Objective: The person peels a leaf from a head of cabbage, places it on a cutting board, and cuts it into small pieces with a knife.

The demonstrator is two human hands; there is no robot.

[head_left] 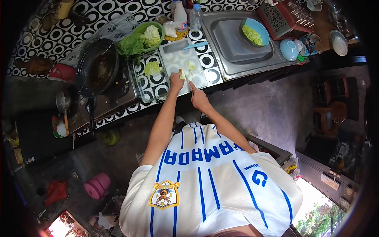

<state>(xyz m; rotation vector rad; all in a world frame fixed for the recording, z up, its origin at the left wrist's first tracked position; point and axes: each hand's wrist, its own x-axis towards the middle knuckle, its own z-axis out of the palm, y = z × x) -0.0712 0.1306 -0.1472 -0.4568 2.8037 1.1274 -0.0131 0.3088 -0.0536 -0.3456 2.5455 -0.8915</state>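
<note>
At the lower part of a white cutting board (173, 59), my left hand (177, 80) is closed, its fingers pressed together round a small pale-green piece. Just to its right, my right hand (199, 97) has its index finger stretched onto the board, with the other fingers curled; what they hold, if anything, is hidden. Small cabbage shreds (192, 68) lie on the board above my hands. A knife (184, 47) with a light blue handle rests across the board's top. Left of the board, a cabbage leaf (152, 68) lies in a clear tray (148, 96).
A green basket (161, 29) of cabbage and lettuce stands behind the tray. Left is a black wok (97, 68) on the stove. On the right, a blue bowl (265, 31) of shredded greens sits on the sink (225, 71). Bottles (196, 17) stand at the back.
</note>
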